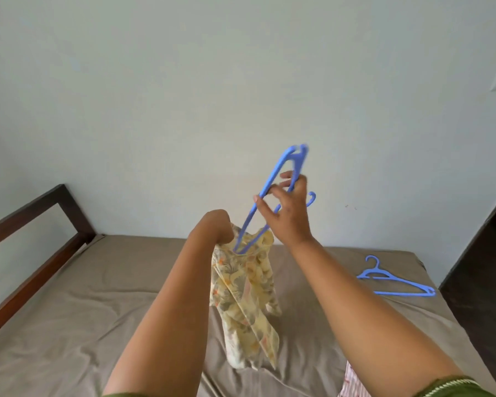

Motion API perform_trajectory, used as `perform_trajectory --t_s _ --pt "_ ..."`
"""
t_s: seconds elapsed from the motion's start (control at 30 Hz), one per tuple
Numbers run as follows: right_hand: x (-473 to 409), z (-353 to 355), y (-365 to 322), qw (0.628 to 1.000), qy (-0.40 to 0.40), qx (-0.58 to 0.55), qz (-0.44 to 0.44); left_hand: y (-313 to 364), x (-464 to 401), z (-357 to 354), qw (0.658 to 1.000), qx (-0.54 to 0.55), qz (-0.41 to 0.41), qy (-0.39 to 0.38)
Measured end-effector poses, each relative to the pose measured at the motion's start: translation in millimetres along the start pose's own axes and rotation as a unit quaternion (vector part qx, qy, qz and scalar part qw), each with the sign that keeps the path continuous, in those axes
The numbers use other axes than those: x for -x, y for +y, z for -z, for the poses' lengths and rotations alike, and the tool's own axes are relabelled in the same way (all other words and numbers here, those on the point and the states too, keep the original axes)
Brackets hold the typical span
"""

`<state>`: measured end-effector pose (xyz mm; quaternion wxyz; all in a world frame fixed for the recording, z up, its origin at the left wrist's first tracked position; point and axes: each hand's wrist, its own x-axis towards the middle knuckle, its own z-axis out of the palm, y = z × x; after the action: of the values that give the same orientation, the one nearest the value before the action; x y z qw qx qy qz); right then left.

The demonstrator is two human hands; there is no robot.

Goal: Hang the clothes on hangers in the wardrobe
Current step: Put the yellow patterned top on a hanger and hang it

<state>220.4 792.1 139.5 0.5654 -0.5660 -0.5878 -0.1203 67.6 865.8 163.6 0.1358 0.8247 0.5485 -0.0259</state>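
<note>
At the left edge of the frame a dark wooden bed frame (32,222) runs along the brown-sheeted bed (103,296), and nothing on that side belongs to the job.

Towards the centre, the left hand (212,227) is raised over the bed, wrist bent down, with its fingers closed on the top edge of a yellow floral garment (245,296). They are hidden behind the wrist and the cloth, so how tightly they curl cannot be told. The garment hangs limp from that grip, its hem brushing the sheet. It looks thin, light and soft, with no stiffness of its own (it will go wherever gravity takes it), so it is best held at the neck or shoulder seam, kept spread so the opening stays open.

Just right of it, the right hand (287,207) holds a blue plastic hanger (269,196) seen nearly edge-on. The thumb and forefinger pinch its bars and the other fingers are loosely spread. The lower end of the hanger dips into the garment's opening, and its hook points right, behind the hand. The hanger looks rigid, light and smooth, so cloth may slide off its shoulders.

Far right, a spare blue hanger (395,280) lies flat on the bed. In the lower right corner of the frame a striped pink cloth (351,381) peeks in.
</note>
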Motion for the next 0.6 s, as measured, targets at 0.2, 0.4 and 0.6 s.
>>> perform_trajectory --t_s 0.2,0.4,0.6 --pt "-23 9 -14 0.997 -0.017 0.04 0.062 -13 13 2 0.992 0.096 -0.076 0.0" --pt "-14 10 -17 0.999 0.045 -0.01 0.005 -16 23 26 0.947 0.319 -0.032 0.0" --pt "-1 -6 -14 0.99 -0.126 0.05 0.046 -14 40 40 0.871 0.484 -0.052 -0.07"
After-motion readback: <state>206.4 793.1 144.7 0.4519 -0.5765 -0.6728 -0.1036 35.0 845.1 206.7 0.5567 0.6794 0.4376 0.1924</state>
